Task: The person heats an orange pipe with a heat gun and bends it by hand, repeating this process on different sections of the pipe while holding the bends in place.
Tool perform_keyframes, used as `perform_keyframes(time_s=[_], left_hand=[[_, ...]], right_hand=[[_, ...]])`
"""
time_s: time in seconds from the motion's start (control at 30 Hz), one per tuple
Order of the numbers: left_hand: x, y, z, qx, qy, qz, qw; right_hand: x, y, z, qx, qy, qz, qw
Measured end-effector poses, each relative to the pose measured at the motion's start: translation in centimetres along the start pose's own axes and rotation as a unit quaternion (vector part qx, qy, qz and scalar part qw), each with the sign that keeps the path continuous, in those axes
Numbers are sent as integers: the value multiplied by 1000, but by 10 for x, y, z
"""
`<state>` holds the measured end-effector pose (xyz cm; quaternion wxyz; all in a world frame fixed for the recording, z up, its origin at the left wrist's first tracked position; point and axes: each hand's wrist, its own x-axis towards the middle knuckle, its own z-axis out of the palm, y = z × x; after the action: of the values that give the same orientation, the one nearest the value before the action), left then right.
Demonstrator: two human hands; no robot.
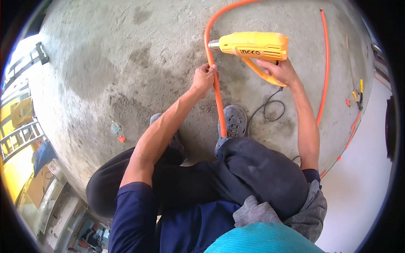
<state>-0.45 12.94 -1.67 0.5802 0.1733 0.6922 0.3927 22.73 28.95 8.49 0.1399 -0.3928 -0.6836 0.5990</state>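
My left hand [204, 79] is closed on an orange pipe [218, 95], which curves away at the top and runs down to beside my right shoe [236, 120]. In my right hand [279, 71] is the handle of a yellow heat gun [253, 44] marked INGCO. The gun's metal nozzle points left, at the pipe just above my left hand; whether it touches the pipe I cannot tell. A black cord [274, 101] hangs from the handle and loops on the floor.
Another orange pipe [326, 63] lies on the concrete floor [84, 84] to the right. Yellow-handled pliers [360, 95] lie near the white wall [363, 168]. Small blue and red scraps [121, 138] are at the left, with a ladder [21, 139] beyond.
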Motion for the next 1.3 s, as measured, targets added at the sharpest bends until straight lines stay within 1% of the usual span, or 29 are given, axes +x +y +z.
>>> perform_keyframes(time_s=[0.03,0.1,0.13,0.17,0.23,0.27,0.3,0.33,0.37,0.4,0.43,0.47,0.5,0.57,0.6,0.63,0.7,0.73,0.77,0.83,0.87,0.93,0.97,1.03,1.17,1.23,1.27,1.3], left_hand=[[-3,0,2,-1,0,0,1000],[-7,0,6,-26,-14,-2,1000],[-7,-2,7,-26,-15,-4,1000],[-6,-3,8,-28,-12,-6,1000],[-6,-9,9,-31,-8,-7,999],[-5,-12,9,-35,-16,-5,999],[-5,-14,9,-40,-23,-1,999],[-8,-11,11,-42,-23,0,999],[-12,-9,14,-96,-31,-9,995],[-17,-6,16,-150,-39,-18,988],[-24,-2,17,-153,-40,-19,987],[-31,4,19,-199,-64,-46,977],[-34,4,19,-244,-87,-74,963],[-34,4,22,-239,-91,-71,964],[-33,1,24,-229,-96,-70,966],[-33,-2,26,-234,-96,-71,965],[-30,-7,30,-238,-75,-59,967],[-28,-10,33,-243,-75,-60,965],[-26,-14,35,-251,-77,-56,963],[-21,-21,40,-263,-78,-52,960],[-19,-24,43,-254,-78,-41,963],[-21,-22,45,-248,-79,-30,965],[-23,-20,45,-231,-80,-32,969],[-26,-18,45,-215,-82,-33,973],[-32,-12,44,-229,-67,-43,970],[-29,-15,45,-237,-65,-53,968],[-28,-18,44,-252,-66,-46,964],[-25,-20,43,-266,-67,-37,961]], right_hand=[[2,-1,-1,0,0,0,1000],[15,-6,-10,-62,-4,-1,998],[25,-6,-17,-114,-13,-5,993],[35,-7,-22,-114,-12,-4,993],[55,-16,-28,-183,31,-68,980],[70,-17,-35,-184,30,-69,980],[88,-16,-43,-198,56,-124,971],[95,-30,-45,-212,81,-179,957],[97,-45,-52,-214,79,-180,957],[96,-86,-54,-222,26,-138,965],[98,-118,-55,-228,-28,-94,969],[105,-134,-56,-316,-4,-7,949],[109,-144,-54,-319,-7,-7,948],[119,-166,-46,-328,-52,-23,943],[108,-199,-31,-385,-80,4,920],[113,-203,-19,-388,-84,6,918],[129,-206,-5,-467,-155,-15,870],[127,-216,8,-510,-166,-42,843],[125,-228,21,-513,-169,-42,840],[115,-259,46,-612,-239,30,754],[113,-265,54,-615,-241,30,750],[113,-270,65,-620,-297,1,726],[115,-267,70,-622,-299,2,724],[117,-258,81,-653,-313,-37,689],[109,-257,84,-624,-342,-14,703],[104,-254,72,-603,-322,12,729],[102,-249,60,-567,-302,23,766],[101,-237,46,-567,-299,26,767]])
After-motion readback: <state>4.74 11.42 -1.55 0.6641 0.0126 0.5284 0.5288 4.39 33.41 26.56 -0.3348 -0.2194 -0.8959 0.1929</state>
